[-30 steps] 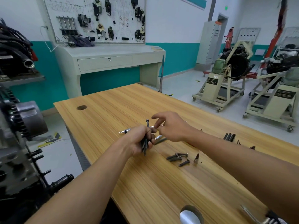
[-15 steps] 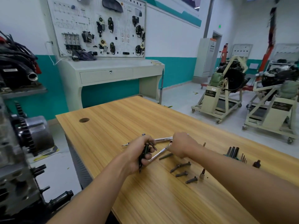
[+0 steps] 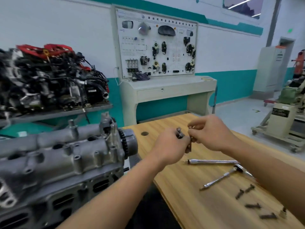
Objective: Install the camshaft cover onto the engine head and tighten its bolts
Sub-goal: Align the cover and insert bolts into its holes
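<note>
The grey camshaft cover sits on the engine head at the left, beside the wooden table. My left hand grips a bundle of dark bolts above the table's far left part. My right hand is close beside it and pinches one bolt at its fingertips. Several loose bolts lie on the table at the lower right. A ratchet with an extension and a chrome bar lie under my right forearm.
A toothed cam sprocket juts from the head's end toward the table. Another engine sits on a shelf at the back left. A training board on a console stands behind. Engine stands fill the floor at the right.
The view has swung left, bringing the engine head and cover into sight. Both hands lifted off the table with bolts; the ratchet and bar now lie on the table.
</note>
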`<state>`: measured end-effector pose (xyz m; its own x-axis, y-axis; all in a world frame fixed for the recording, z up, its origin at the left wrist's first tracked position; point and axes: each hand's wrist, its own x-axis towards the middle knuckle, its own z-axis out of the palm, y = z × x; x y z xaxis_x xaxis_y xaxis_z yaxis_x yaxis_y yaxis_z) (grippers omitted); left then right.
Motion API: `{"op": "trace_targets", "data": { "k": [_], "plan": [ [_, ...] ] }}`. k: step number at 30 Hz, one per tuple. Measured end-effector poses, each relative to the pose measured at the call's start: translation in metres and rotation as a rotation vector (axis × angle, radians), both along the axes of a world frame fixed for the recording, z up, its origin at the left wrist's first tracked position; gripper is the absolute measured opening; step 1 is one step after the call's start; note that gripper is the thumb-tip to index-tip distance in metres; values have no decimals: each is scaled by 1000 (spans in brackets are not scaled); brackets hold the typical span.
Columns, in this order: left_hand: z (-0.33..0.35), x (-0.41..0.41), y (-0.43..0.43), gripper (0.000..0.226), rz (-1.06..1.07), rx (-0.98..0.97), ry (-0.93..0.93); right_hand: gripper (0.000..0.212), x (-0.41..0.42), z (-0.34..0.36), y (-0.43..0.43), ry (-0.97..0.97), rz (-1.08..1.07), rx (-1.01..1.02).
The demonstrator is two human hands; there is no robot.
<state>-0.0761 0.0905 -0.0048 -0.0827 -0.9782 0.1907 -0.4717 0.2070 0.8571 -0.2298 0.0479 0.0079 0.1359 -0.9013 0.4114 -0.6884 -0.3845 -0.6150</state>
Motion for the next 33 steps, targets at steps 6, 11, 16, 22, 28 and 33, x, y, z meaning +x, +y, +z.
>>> {"op": "trace_targets", "data": {
  "k": [6,11,16,22,28,33],
  "plan": [
    [73,85,51,29,163,-214,-104,18,95,45,31,-322,287,-205],
    [105,148,92,9,306,-246,-158,20,145,46,57,-312,479,-235],
    [110,198,116,8,384,-214,-535,22,186,41,75,-230,606,-213],
    [93,240,137,12,426,-106,-659,21,221,35,84,-151,666,-263],
    [67,261,143,17,529,-238,-847,25,232,23,81,-38,651,-277],
    [51,269,139,21,514,-325,-1055,24,230,10,79,-80,650,-251]
  ]
}}
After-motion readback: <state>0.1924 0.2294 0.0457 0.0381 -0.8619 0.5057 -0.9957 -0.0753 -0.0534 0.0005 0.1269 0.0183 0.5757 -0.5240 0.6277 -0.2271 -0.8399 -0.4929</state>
